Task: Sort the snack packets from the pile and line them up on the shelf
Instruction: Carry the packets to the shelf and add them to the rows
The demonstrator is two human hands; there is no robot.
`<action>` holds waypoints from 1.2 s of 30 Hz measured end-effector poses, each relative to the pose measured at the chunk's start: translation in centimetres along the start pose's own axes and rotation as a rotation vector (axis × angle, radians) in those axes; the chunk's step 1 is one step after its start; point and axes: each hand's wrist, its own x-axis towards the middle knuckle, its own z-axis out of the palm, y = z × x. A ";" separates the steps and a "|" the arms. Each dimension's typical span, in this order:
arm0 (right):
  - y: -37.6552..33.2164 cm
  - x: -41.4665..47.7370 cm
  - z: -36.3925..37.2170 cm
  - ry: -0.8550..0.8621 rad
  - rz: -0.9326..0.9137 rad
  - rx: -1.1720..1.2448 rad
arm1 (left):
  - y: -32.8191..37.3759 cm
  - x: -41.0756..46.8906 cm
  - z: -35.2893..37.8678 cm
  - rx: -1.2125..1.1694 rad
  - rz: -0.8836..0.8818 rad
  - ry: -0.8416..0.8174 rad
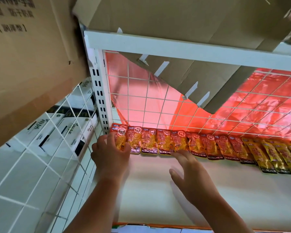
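Red snack packets (165, 142) lie in one slightly overlapping row at the back edge of the white shelf (158, 190), tops against the wire grid (146, 98). Yellow packets (272, 155) carry the same row on to the right, more tilted.

Left hand (110, 153) is on the leftmost packet (120, 133) at the shelf's back-left corner. Its fingers curl over the lower part, thumb on the left side. Right hand (190, 175) is over the shelf with fingers (180, 153) spread and fingertips at the bottom edge of a mid-row red packet. It is blurred, so I can't tell if there is real contact.

Surroundings:
- Red plastic sheet (267, 101) hangs behind the grid.
- A cardboard flap (200, 76) sags from the upper shelf rail (175, 49) and covers the upper part of the grid, well above the packets.
- A slotted white upright post (100, 98) stands just beside the leftmost packet.
- A large cardboard box (29, 64) juts in at upper left.
- White boxes (60, 128) are stacked behind the side grid (32, 174) on the left.
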 end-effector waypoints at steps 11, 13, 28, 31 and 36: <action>1.8 -0.4 -6.7 0.267 -0.056 0.083 | 9.7 -5.4 -1.3 -0.316 0.527 0.094; 2.4 -1.3 -9.7 0.333 -0.047 0.063 | 13.5 -6.9 -2.3 -0.383 0.651 0.102; 19.3 -27.4 -43.7 0.903 0.125 -0.231 | 51.0 -33.4 -11.8 -0.645 1.335 -0.039; 23.3 -34.0 -48.6 0.925 0.251 -0.290 | 56.5 -38.7 -11.8 -0.646 1.359 -0.126; 28.8 -40.7 -53.3 0.990 0.361 -0.321 | 62.2 -43.9 -11.5 -0.638 1.401 -0.209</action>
